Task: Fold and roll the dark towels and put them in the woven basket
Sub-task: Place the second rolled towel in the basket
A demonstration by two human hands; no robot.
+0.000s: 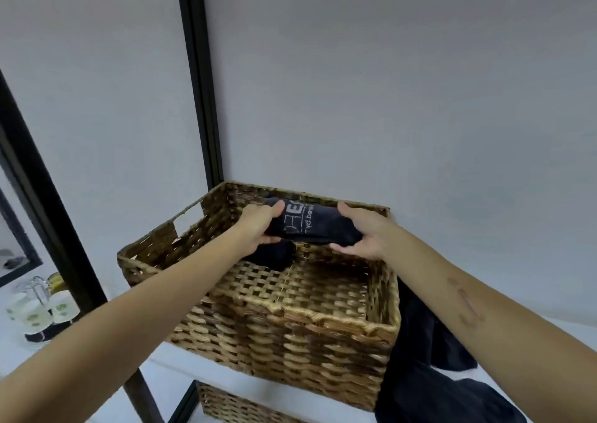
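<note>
Both hands hold one rolled dark towel over the far half of the woven basket, the left hand closed around one end, the right hand around the other. It looks soft, light and apt to unroll, so gripping both ends suits it; another dark roll lies inside the basket beneath, and loose towels hang just right of it

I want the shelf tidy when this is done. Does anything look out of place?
Yes: unrolled dark towels hang loose beside the woven basket, outside it, on its right. Both hands hold a rolled towel over it.
</note>
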